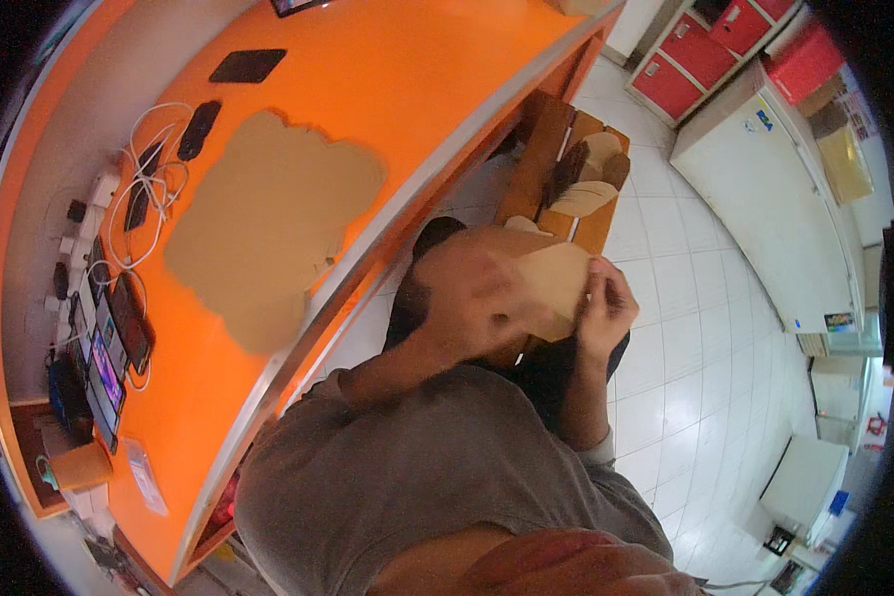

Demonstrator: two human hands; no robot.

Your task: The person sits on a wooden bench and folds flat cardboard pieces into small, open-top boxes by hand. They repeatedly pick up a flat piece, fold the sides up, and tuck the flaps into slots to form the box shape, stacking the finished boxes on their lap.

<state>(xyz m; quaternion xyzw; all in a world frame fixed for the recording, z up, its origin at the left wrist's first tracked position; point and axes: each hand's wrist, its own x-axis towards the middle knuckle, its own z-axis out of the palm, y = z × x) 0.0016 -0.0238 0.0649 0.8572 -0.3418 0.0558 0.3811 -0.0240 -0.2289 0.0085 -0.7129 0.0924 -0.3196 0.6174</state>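
Observation:
A tan piece of cardboard [554, 280] is held up over my lap. My right hand [608, 303] pinches its right edge between thumb and fingers. At its left side is my left hand [472, 303], smeared by motion. Its fingers are too blurred to show whether they grip the piece or something else. Several cut cardboard pieces [584, 199] lie on the slatted wooden bench [594, 236] just beyond my hands. To the left, a large brown cardboard sheet [273, 214] with a wavy, irregular outline lies flat on the orange table [397, 60].
The table's metal edge [313, 333] runs close by my left arm. Phones [104, 372], a white cable [149, 184] and a black phone-like slab [248, 66] lie on the table. Red lockers [700, 55] and a white chest-like appliance [740, 164] stand across the tiled floor.

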